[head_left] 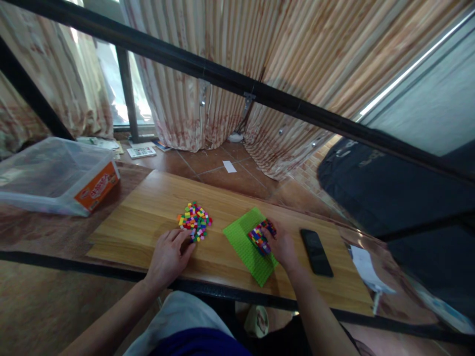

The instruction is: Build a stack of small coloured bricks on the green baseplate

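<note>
"While I've got the head feed up at my end, where do you put the bricks against the right hand (282,244)?"

"I have the multicoloured brick block (258,241) right at its fingers, on the hand's left side. The thumb lies on top of the block and the other fingers bend toward its far right edge. It all sits over the right part of the green studded baseplate (240,238)."

"Firm hold, would you say?"

"I see contact, but I can't tell whether it's gripped. The hand covers the block's right end, and from up here I can't make out whether the underside is pressed onto the studs."

"And the left hand (170,254)?"

"Curved, with thumb and forefinger a little apart, at the near edge of the loose brick pile (195,218) on the wooden board (129,217). I can't tell if a brick is between the fingertips; the pieces there are too small, and the hand hides some."

"Anything cut off?"

"Both forearms run out at my bottom edge, and the clear plastic box (48,180) leaves at the left. I find its orange label (97,185) too blurred to read properly."
</note>
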`<state>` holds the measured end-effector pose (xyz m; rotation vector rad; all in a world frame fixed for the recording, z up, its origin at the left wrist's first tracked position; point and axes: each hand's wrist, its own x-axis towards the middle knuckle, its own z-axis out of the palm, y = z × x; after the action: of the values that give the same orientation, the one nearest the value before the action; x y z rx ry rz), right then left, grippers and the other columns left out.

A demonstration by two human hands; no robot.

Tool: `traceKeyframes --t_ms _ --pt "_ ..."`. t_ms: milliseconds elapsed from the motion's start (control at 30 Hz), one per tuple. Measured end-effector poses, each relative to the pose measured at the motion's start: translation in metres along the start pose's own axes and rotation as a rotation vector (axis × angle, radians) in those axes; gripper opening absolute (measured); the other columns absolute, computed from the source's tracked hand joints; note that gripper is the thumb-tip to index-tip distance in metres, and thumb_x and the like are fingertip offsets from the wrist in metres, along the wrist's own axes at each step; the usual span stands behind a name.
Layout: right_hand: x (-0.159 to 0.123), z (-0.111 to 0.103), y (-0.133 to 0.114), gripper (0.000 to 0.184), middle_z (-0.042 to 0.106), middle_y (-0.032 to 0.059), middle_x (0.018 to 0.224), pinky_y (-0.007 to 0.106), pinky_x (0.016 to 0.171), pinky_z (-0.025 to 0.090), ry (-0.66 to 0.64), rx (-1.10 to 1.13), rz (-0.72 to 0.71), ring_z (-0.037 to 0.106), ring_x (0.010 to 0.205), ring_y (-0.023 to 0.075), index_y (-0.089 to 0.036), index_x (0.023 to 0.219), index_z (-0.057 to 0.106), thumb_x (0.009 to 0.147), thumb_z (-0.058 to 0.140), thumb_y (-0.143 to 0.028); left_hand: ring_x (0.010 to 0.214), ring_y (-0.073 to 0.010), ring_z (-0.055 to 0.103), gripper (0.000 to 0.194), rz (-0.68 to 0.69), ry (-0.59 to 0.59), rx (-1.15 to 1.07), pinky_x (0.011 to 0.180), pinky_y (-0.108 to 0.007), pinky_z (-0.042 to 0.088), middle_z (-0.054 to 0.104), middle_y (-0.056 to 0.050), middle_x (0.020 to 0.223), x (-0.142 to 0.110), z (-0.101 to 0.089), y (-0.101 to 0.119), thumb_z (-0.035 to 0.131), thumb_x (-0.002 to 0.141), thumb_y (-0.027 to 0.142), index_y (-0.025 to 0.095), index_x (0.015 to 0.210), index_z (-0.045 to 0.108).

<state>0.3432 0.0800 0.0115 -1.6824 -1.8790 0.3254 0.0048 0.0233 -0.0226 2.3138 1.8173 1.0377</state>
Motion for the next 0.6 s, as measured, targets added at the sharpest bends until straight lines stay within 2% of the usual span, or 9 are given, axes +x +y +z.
traceKeyframes --t_ms 200,400,500,600 --pt "0.017 -0.007 -0.010 0.036 0.066 0.0087 0.116 0.040 0.098 0.045 -0.234 0.113 -0.130 0.061 0.108 0.0215 -0.020 0.119 0.062 0.085 0.056 -0.031 0.094 -0.0245 0.061 0.024 0.002 -0.037 0.000 0.085 -0.039 0.048 0.068 -0.008 0.099 0.006 0.001 0.001 0.053 0.086 0.030 0.020 0.105 0.064" --pt "0.035 -0.001 -0.041 0.041 0.069 0.0036 0.116 0.037 0.095 0.048 -0.412 0.117 -0.240 0.063 0.106 0.0195 -0.025 0.123 0.062 0.082 0.059 -0.023 0.096 -0.0248 0.060 0.024 0.020 -0.020 -0.004 0.086 -0.040 0.048 0.068 -0.009 0.101 0.003 0.003 -0.003 0.053 0.088 0.030 0.021 0.108 0.063" --pt "0.044 0.002 -0.052 0.044 0.069 0.0027 0.116 0.035 0.094 0.048 -0.456 0.110 -0.269 0.064 0.105 0.0184 -0.025 0.125 0.060 0.082 0.059 -0.019 0.095 -0.0243 0.060 0.025 0.029 -0.012 -0.001 0.086 -0.040 0.047 0.068 -0.009 0.102 0.002 0.005 -0.004 0.053 0.088 0.029 0.020 0.109 0.062" --pt "0.045 0.004 -0.062 0.042 0.067 0.0042 0.118 0.038 0.096 0.045 -0.417 0.032 -0.297 0.061 0.108 0.0196 -0.024 0.123 0.062 0.081 0.061 -0.017 0.096 -0.0241 0.060 0.025 0.038 -0.011 0.004 0.086 -0.039 0.047 0.067 -0.009 0.102 0.002 0.005 -0.004 0.053 0.088 0.029 0.019 0.111 0.060"
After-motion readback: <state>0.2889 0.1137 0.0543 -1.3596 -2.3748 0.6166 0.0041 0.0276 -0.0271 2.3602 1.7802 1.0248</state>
